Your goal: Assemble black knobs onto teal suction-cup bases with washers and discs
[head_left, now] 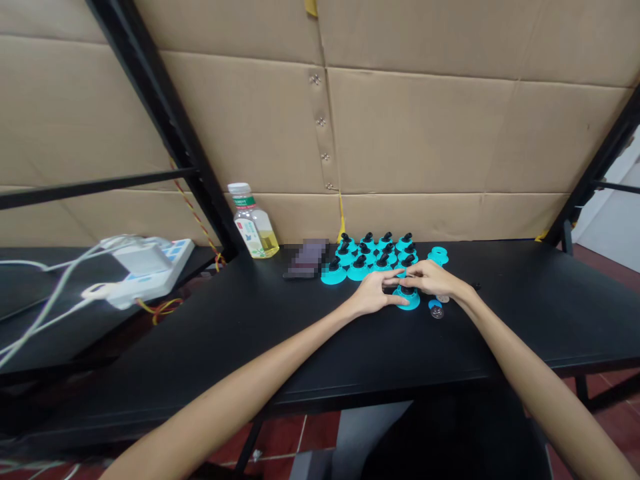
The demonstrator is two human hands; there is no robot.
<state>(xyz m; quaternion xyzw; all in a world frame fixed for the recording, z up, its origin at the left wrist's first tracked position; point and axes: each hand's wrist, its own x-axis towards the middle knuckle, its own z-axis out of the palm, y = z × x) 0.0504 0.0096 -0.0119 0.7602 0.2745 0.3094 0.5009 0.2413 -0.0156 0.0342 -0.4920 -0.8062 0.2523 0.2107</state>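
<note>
Both of my hands meet over a turquoise disc-shaped part with a black knob (409, 298) on the black table (280, 333). My left hand (373, 293) pinches the part's left side, fingers curled. My right hand (431, 278) closes over the black knob from above. Just behind them stands a cluster of several similar turquoise parts with black knobs (373, 257). A lone turquoise ring (438, 255) lies to the right of the cluster. Two small clear, roundish pieces (437, 310) rest beside my right wrist.
A bottle of yellow liquid (254, 223) stands at the back left, next to a blurred dark object (305, 260). A white power strip with cables (145, 267) lies on the lower shelf at left. Black rack posts and cardboard panels back the table.
</note>
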